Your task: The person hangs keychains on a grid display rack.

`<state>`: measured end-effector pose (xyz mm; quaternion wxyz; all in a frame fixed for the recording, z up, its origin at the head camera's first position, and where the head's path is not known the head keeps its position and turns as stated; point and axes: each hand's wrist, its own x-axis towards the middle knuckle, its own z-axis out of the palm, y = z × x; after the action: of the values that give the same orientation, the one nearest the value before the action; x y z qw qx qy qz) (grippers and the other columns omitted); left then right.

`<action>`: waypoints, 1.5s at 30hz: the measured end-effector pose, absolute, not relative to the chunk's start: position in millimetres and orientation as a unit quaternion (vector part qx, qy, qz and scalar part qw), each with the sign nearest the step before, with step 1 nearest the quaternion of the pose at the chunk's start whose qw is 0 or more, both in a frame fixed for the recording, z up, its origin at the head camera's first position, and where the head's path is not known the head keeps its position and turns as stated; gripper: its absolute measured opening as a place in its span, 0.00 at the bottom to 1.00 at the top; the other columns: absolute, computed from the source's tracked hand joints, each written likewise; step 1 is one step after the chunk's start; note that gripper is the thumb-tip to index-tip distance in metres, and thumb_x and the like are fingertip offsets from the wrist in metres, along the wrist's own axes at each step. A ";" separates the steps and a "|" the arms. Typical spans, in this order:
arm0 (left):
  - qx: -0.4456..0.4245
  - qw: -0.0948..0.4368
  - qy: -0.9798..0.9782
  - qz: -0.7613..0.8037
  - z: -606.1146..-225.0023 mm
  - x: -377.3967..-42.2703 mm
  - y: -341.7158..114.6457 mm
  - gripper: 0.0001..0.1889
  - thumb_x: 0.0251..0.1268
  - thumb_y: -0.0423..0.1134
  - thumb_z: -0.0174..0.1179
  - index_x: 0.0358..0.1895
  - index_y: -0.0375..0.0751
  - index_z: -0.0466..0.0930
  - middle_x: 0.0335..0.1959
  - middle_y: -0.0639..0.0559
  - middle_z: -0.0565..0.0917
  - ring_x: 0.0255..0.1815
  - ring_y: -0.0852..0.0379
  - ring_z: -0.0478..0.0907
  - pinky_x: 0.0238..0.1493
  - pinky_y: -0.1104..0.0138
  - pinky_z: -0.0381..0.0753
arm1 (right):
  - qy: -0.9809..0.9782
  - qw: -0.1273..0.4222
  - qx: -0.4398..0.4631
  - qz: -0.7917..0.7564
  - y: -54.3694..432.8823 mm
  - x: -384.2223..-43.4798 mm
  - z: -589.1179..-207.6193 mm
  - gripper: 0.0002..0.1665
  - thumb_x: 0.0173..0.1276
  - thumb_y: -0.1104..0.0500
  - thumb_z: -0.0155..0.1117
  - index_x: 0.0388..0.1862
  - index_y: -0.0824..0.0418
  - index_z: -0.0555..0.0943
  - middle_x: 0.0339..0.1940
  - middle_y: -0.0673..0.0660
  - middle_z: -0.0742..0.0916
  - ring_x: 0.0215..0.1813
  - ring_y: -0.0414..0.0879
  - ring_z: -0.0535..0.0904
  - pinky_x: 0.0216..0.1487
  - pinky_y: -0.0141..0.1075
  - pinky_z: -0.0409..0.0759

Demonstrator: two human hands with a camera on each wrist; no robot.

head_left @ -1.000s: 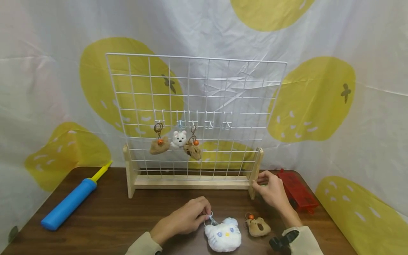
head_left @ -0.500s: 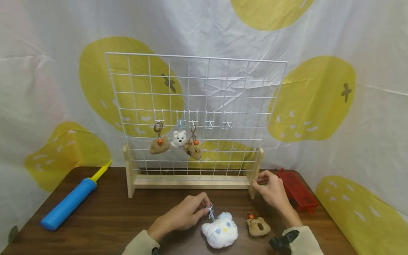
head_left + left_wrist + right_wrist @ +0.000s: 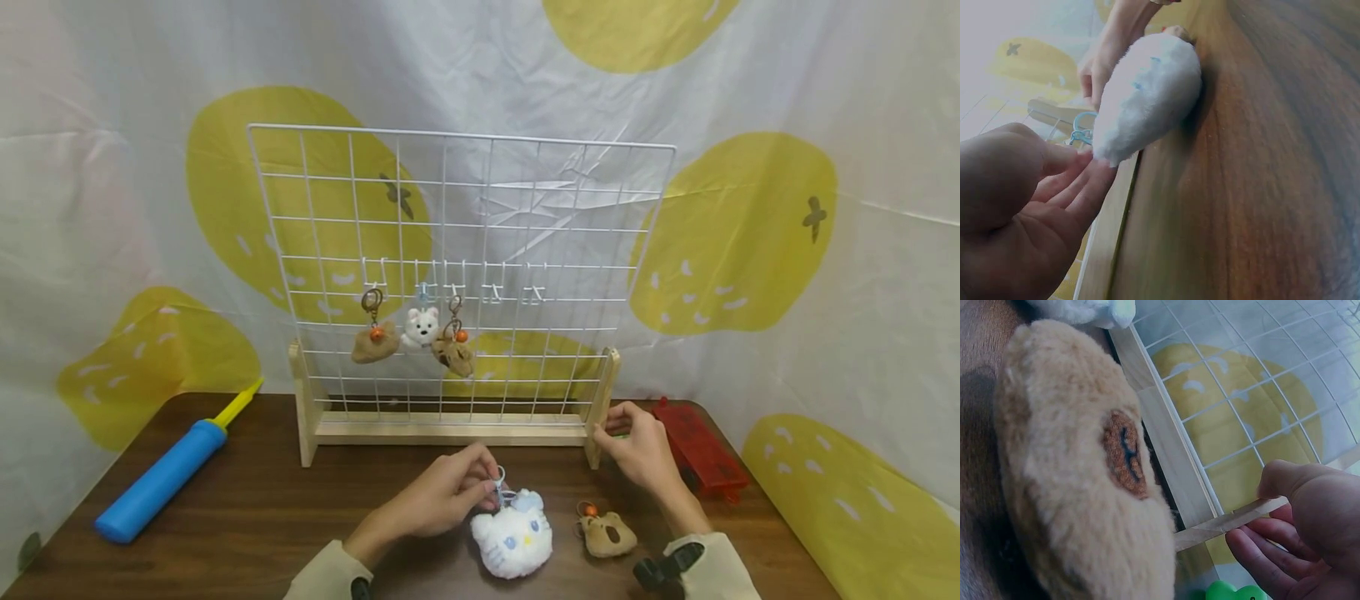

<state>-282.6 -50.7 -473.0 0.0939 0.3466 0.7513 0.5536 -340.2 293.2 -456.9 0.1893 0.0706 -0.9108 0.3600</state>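
A fluffy white cat-face plush keychain [image 3: 513, 542] with pale blue eyes and ears is at the front of the table. My left hand [image 3: 450, 492] pinches it by the light blue clasp and ring [image 3: 500, 479] at its top. In the left wrist view the plush [image 3: 1150, 94] is seen edge-on beyond the fingertips. My right hand [image 3: 641, 446] grips the wooden end leg [image 3: 602, 400] of a white wire grid rack [image 3: 465, 225], thumb on one side and fingers on the other [image 3: 1310, 531]. A brown plush keychain [image 3: 609, 535] with an orange bead lies between the hands.
On the rack's hooks hang a brown plush [image 3: 375, 343], a white bear [image 3: 422, 327] and another brown plush [image 3: 455, 358]. Two bare hooks [image 3: 534, 294] sit further right. A red plastic box [image 3: 697, 450] lies at right, a blue pump [image 3: 165, 479] at left. Something green [image 3: 1235, 592] shows behind the leg.
The left hand has moved slightly forward, away from the body, drawing the white cat plush forward and a little left by its clasp. The right hand has stayed on the rack leg.
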 end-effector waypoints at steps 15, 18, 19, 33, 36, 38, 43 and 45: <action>0.288 0.020 0.764 0.577 -469.1 -283.9 -50.1 0.08 0.75 0.33 0.69 0.48 0.36 0.79 0.51 0.40 0.91 0.55 0.45 0.92 0.57 0.69 0.90 | -0.911 0.191 0.069 0.358 292.7 -340.3 -457.4 0.12 0.68 0.59 0.78 0.43 0.64 0.86 0.39 0.59 0.93 0.44 0.53 0.91 0.42 0.33 0.85; 0.289 -0.008 0.765 0.576 -468.3 -285.2 -50.2 0.07 0.74 0.29 0.68 0.46 0.35 0.80 0.50 0.39 0.91 0.55 0.43 0.92 0.57 0.68 0.90 | -0.912 0.190 0.068 0.357 292.7 -340.0 -456.6 0.12 0.68 0.59 0.78 0.44 0.64 0.86 0.39 0.59 0.93 0.44 0.53 0.91 0.42 0.33 0.84; 0.289 -0.017 0.766 0.574 -467.7 -285.4 -50.1 0.06 0.73 0.27 0.68 0.46 0.35 0.80 0.49 0.40 0.91 0.54 0.43 0.92 0.57 0.67 0.90 | -0.913 0.190 0.069 0.355 292.6 -339.9 -456.4 0.12 0.68 0.59 0.77 0.44 0.64 0.86 0.39 0.59 0.93 0.44 0.53 0.91 0.42 0.33 0.84; 0.287 -0.125 0.756 0.575 -457.4 -284.2 -45.7 0.11 0.64 0.21 0.73 0.39 0.38 0.81 0.48 0.41 0.92 0.48 0.46 0.94 0.53 0.68 0.91 | -0.914 0.188 0.066 0.352 292.7 -338.9 -455.8 0.12 0.69 0.58 0.77 0.45 0.64 0.86 0.39 0.58 0.93 0.46 0.54 0.91 0.44 0.35 0.84; 0.285 -0.125 0.750 0.584 -454.6 -283.8 -45.1 0.12 0.64 0.22 0.73 0.42 0.38 0.81 0.51 0.41 0.92 0.49 0.45 0.94 0.52 0.68 0.92 | -0.914 0.187 0.067 0.353 293.1 -339.1 -455.6 0.12 0.69 0.58 0.77 0.45 0.64 0.86 0.40 0.58 0.93 0.46 0.54 0.90 0.44 0.35 0.84; 0.281 -0.122 0.749 0.587 -452.0 -283.4 -44.6 0.14 0.64 0.22 0.73 0.46 0.39 0.81 0.51 0.41 0.92 0.48 0.46 0.94 0.51 0.68 0.92 | -0.914 0.186 0.067 0.353 293.8 -339.5 -455.5 0.12 0.69 0.58 0.77 0.45 0.64 0.86 0.40 0.58 0.93 0.46 0.54 0.90 0.44 0.35 0.84; 0.256 -0.119 0.752 0.595 -443.3 -280.9 -43.0 0.19 0.63 0.24 0.75 0.53 0.40 0.80 0.48 0.43 0.94 0.47 0.49 0.94 0.51 0.69 0.92 | -0.915 0.180 0.065 0.354 294.5 -340.1 -456.0 0.13 0.70 0.57 0.77 0.46 0.64 0.86 0.41 0.59 0.93 0.46 0.54 0.90 0.45 0.35 0.85; 0.248 -0.130 0.745 0.605 -439.5 -280.1 -40.8 0.18 0.63 0.25 0.76 0.53 0.40 0.81 0.48 0.43 0.94 0.47 0.49 0.94 0.50 0.69 0.92 | -0.916 0.177 0.063 0.356 294.3 -339.4 -456.2 0.14 0.69 0.57 0.77 0.46 0.64 0.86 0.41 0.60 0.93 0.47 0.55 0.91 0.45 0.36 0.85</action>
<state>-280.1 -40.8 -439.5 -0.1300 0.2481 0.7453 0.6051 -339.4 294.3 -456.2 0.1768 0.0627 -0.9155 0.3559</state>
